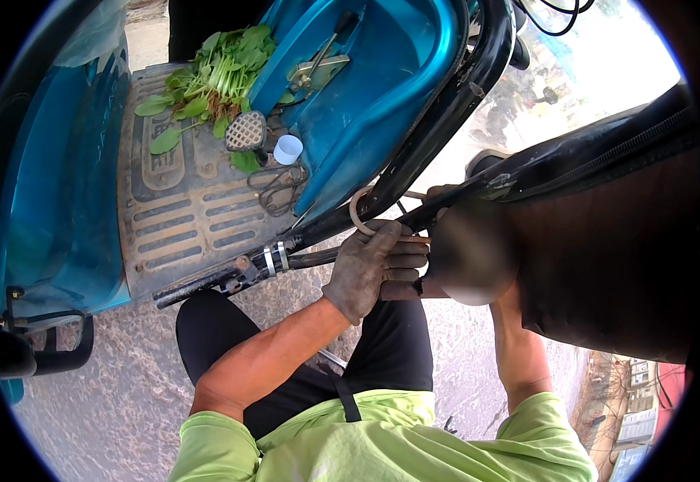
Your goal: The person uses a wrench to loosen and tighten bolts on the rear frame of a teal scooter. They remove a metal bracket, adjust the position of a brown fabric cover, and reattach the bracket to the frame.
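From the left, the greens (225, 76) and the white cup (288, 149) sit loose on the footboard (205, 197) of the blue vehicle, so a hard jolt to the frame could send the cup rolling off. The black tube (330, 227) slants down to the left, its bare end just above the left knee (209, 321); if it swung or dropped, it would probably catch that leg.

The pale cord (355, 210) bows out in an open loop beside the tube and runs under the thumb toward the right. That loop looks slack (springy, by the curve of it), so easing the thumb could let the cord slip back. The black cover (607, 257) bulks over the right side of the work; if it sagged, it could press on the fingers, and it screens part of the work already.

The left hand (368, 269), in a grey glove, is raised in front of the body with the elbow bent out to the left. Its grip is clenched on the cord, thumb on top, fingers curled and turned to the right. The right forearm (522, 353) rises steeply behind the cover, which hides most or all of the right hand; I cannot tell whether that grip holds anything.
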Demonstrator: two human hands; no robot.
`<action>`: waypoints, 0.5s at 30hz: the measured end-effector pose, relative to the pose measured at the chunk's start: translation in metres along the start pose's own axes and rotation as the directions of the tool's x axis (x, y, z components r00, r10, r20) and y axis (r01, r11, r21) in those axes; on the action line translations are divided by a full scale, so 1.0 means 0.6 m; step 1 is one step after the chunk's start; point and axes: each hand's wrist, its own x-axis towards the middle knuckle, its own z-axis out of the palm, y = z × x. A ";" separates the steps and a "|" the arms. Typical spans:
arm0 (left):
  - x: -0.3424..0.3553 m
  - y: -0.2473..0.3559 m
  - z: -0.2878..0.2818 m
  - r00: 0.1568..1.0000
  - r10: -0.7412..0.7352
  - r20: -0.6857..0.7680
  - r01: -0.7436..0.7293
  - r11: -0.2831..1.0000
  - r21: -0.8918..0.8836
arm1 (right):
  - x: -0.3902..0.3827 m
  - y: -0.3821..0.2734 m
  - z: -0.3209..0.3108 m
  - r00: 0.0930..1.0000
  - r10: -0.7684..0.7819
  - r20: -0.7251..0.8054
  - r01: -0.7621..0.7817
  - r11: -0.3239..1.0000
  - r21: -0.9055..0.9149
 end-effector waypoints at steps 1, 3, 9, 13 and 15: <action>0.000 0.000 -0.001 1.000 0.001 0.007 -0.001 1.000 -0.005 | 0.000 0.000 0.001 1.000 -0.013 0.003 0.013 1.000 -0.025; 0.001 0.001 -0.003 1.000 0.003 0.020 -0.003 1.000 -0.016 | 0.001 0.000 0.001 1.000 -0.028 0.012 0.028 0.999 -0.043; -0.002 -0.006 0.001 0.999 0.037 -0.006 -0.037 0.998 -0.043 | 0.010 0.005 -0.007 0.999 -0.015 0.049 0.018 0.998 -0.064; -0.006 0.014 -0.007 0.998 0.008 -0.069 -0.006 0.999 0.037 | 0.017 0.011 -0.021 0.997 0.016 0.082 -0.008 0.995 -0.098; 0.000 0.024 -0.023 0.995 0.032 -0.095 -0.027 0.998 0.057 | 0.020 0.013 -0.022 0.995 0.028 0.101 -0.018 0.995 -0.096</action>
